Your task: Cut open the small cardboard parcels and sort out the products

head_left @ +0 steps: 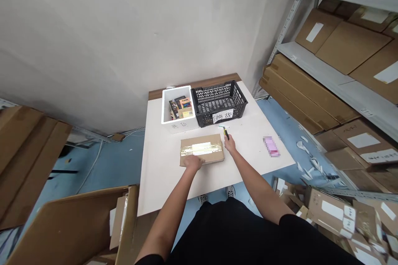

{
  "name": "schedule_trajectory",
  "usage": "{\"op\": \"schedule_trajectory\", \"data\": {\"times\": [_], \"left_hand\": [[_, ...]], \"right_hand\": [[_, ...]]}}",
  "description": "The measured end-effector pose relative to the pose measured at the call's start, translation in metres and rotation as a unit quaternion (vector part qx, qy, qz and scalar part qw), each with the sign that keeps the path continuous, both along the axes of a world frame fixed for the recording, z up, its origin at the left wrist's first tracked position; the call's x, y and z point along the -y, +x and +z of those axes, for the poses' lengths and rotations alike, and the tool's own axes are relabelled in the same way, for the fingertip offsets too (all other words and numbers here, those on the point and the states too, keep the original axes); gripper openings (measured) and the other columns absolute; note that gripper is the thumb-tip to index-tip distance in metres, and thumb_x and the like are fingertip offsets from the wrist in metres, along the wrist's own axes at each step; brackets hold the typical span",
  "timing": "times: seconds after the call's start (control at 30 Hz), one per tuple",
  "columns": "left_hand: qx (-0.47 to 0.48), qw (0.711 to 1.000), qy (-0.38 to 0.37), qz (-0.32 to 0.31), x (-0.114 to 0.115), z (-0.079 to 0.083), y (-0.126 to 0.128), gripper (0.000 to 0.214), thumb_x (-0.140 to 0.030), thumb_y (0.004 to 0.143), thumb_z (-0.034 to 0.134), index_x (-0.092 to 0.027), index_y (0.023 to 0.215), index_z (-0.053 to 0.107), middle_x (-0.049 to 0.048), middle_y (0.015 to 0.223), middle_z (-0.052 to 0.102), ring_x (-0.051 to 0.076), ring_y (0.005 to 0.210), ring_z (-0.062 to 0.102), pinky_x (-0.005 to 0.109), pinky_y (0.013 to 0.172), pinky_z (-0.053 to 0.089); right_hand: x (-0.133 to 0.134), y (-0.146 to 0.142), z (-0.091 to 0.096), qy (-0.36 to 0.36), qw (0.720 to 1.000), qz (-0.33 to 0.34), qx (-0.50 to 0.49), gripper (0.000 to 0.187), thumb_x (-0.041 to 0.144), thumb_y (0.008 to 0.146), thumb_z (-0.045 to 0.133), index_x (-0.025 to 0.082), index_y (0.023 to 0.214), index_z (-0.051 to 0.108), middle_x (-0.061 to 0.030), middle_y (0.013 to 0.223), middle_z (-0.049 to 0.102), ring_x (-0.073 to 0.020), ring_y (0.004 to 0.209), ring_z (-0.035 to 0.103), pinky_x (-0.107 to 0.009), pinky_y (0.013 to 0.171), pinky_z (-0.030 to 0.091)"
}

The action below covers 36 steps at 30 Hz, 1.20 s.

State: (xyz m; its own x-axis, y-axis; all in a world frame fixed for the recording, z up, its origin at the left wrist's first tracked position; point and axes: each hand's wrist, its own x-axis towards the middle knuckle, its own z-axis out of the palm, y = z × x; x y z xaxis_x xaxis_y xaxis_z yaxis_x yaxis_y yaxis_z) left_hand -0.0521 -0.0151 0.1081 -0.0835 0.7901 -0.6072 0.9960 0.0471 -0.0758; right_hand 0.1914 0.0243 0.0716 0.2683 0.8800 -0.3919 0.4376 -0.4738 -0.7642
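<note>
A flat cardboard parcel (202, 149) sealed with clear tape and bearing a white label lies in the middle of the white table (161, 182). My left hand (193, 161) rests on the parcel's near edge, fingers pressed down on it. My right hand (230, 144) sits just right of the parcel, closed around a small yellow and black cutter (226, 133) whose tip points away from me.
Behind the parcel stand a white bin (178, 123) holding small boxes and an empty black crate (219, 103) with a paper label. A pink item (271, 146) lies on the right of the table. Metal shelving with cartons (342, 49) lines the right; open cartons (71, 223) lie on the floor.
</note>
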Motion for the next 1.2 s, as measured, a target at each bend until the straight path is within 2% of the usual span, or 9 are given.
{"op": "schedule_trajectory", "data": {"times": [0.07,0.17,0.23,0.33,0.43,0.57,0.7,0.97,1.2], "left_hand": [[0.01,0.999,0.035,-0.009,-0.003,0.004,0.009,0.071,-0.064,0.094,0.046,-0.021,0.149,0.059,0.019,0.151,0.059,0.043,0.144,0.048,0.052,0.109,0.047],[0.077,0.993,0.06,-0.063,-0.006,0.005,0.03,0.08,-0.066,0.096,0.044,-0.027,0.165,0.033,0.0112,0.174,0.028,0.038,0.161,0.019,0.051,0.122,0.034],[0.111,0.99,0.032,-0.086,-0.006,-0.001,0.045,0.094,-0.074,0.092,0.047,-0.03,0.17,0.017,0.0084,0.179,0.007,0.038,0.164,0.002,0.055,0.126,0.025],[0.114,0.991,0.011,-0.076,-0.005,-0.013,0.056,0.108,-0.079,0.088,0.052,-0.03,0.171,0.005,0.0088,0.178,-0.01,0.04,0.163,-0.01,0.06,0.127,0.017],[0.111,0.991,0.017,-0.073,-0.004,-0.02,0.056,0.104,-0.076,0.09,0.052,-0.032,0.17,0.004,0.0071,0.178,-0.013,0.038,0.163,-0.012,0.059,0.128,0.016],[0.106,0.992,0.021,-0.071,-0.004,-0.021,0.053,0.103,-0.075,0.09,0.054,-0.034,0.17,0.004,0.0067,0.178,-0.012,0.037,0.163,-0.012,0.059,0.128,0.016],[0.109,0.991,0.025,-0.07,-0.004,-0.022,0.053,0.104,-0.076,0.089,0.055,-0.034,0.17,0.005,0.0071,0.178,-0.011,0.037,0.163,-0.011,0.059,0.128,0.016],[0.117,0.99,0.028,-0.069,-0.004,-0.025,0.051,0.105,-0.077,0.089,0.054,-0.034,0.17,0.005,0.0072,0.178,-0.011,0.037,0.163,-0.011,0.059,0.128,0.016],[0.112,0.991,0.031,-0.07,-0.003,-0.027,0.053,0.106,-0.08,0.088,0.053,-0.034,0.17,0.005,0.0078,0.178,-0.01,0.038,0.163,-0.011,0.059,0.128,0.016]], "right_hand": [[0.009,0.014,-0.002,0.013,0.991,-0.052,-0.12,0.033,0.055,0.105,0.042,0.023,0.112,0.049,-0.0034,0.087,0.074,-0.0197,0.083,0.075,-0.025,0.068,0.054],[0.028,0.033,-0.005,-0.003,0.962,-0.073,-0.263,0.026,0.043,0.096,0.063,0.025,0.094,0.044,-0.0012,0.083,0.073,-0.0166,0.075,0.074,-0.021,0.062,0.052],[0.039,0.041,-0.005,-0.042,0.953,-0.049,-0.296,0.029,0.038,0.093,0.069,0.025,0.091,0.044,0.0006,0.077,0.071,-0.0161,0.067,0.072,-0.022,0.058,0.051],[0.045,0.046,-0.005,-0.087,0.961,-0.012,-0.262,0.029,0.045,0.098,0.064,0.024,0.088,0.046,0.0051,0.059,0.061,-0.0137,0.048,0.061,-0.022,0.051,0.048],[0.041,0.046,-0.005,-0.104,0.975,0.028,-0.195,0.04,0.057,0.103,0.055,0.023,0.082,0.049,0.0063,0.051,0.055,-0.0113,0.039,0.052,-0.021,0.046,0.043],[0.029,0.04,-0.008,-0.104,0.978,0.087,-0.156,0.047,0.062,0.103,0.053,0.022,0.078,0.051,0.0056,0.048,0.055,-0.0113,0.039,0.053,-0.02,0.047,0.043],[0.022,0.034,-0.01,-0.108,0.98,0.101,-0.134,0.044,0.058,0.104,0.052,0.022,0.078,0.051,0.0063,0.047,0.054,-0.0115,0.037,0.053,-0.02,0.047,0.042],[0.023,0.034,-0.01,-0.114,0.977,0.1,-0.153,0.04,0.049,0.107,0.05,0.023,0.076,0.048,0.0069,0.046,0.053,-0.0118,0.038,0.052,-0.021,0.049,0.041],[0.016,0.034,-0.001,-0.131,0.977,0.148,-0.075,0.038,0.043,0.107,0.051,0.022,0.075,0.05,0.0063,0.045,0.053,-0.0128,0.037,0.054,-0.022,0.051,0.041]]}}
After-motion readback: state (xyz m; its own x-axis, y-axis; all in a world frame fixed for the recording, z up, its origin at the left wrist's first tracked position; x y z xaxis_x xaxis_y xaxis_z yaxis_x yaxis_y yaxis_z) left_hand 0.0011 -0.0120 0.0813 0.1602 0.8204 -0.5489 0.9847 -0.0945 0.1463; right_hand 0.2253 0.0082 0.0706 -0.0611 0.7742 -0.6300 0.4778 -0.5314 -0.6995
